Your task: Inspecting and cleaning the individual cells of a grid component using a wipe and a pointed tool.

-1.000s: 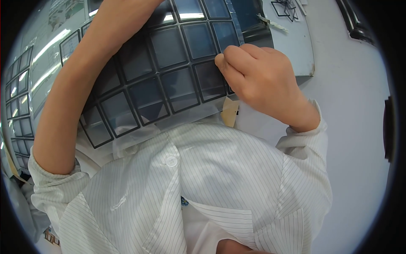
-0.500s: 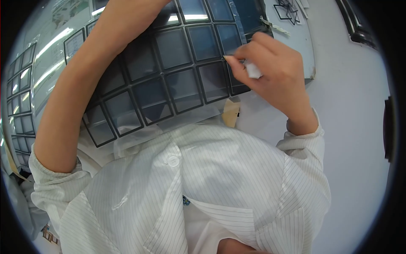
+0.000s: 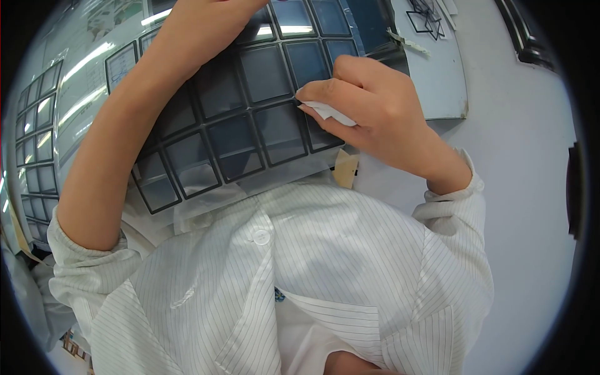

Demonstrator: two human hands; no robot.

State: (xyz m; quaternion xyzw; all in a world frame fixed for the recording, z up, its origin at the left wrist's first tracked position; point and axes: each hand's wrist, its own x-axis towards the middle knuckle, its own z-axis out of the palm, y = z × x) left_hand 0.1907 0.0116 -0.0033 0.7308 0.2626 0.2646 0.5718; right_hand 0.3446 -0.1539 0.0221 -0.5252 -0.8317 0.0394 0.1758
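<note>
Across the black-framed pane grid (image 3: 265, 75), R hand (image 3: 375, 100) pinching a white wipe (image 3: 328, 112) nr a frame crossing, L hand (image 3: 219, 22) cut off up top, grip can't tell, L forearm (image 3: 128, 140) blocking its L side, tan scrap (image 3: 344, 169) by near edge, loose blk frames (image 3: 432, 25) upper R.

one left hand (image 3: 215, 28), one right hand (image 3: 378, 106), one held white scrap (image 3: 331, 113), one striped shirt (image 3: 344, 237), one button (image 3: 261, 237) on its front, more than ten dark-framed panes (image 3: 265, 74) in view
</note>
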